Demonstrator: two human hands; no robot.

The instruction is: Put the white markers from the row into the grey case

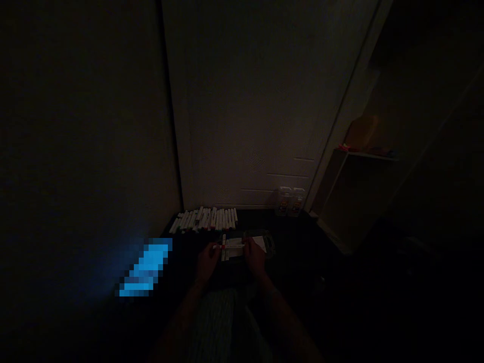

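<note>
In the dim head view, my left hand (207, 260) and my right hand (254, 256) are closed on opposite ends of a white marker (233, 246) with a red band near its left end. The marker lies level, above a clear plastic case (269, 243). Another white marker (224, 254) points away from me and crosses beneath the held one, near my left fingers. White pieces show inside the case, too dark to tell apart. Behind my left hand, several white markers (206, 219) lie side by side in a row on the dark surface (257, 220).
Two clear upright packages (284, 201) with labels stand at the back right against the pale panel (245, 126). A bright blue pixelated screen (145, 269) lies at the left. On the right is a shelf unit (335, 191) with an orange object (362, 132) on top.
</note>
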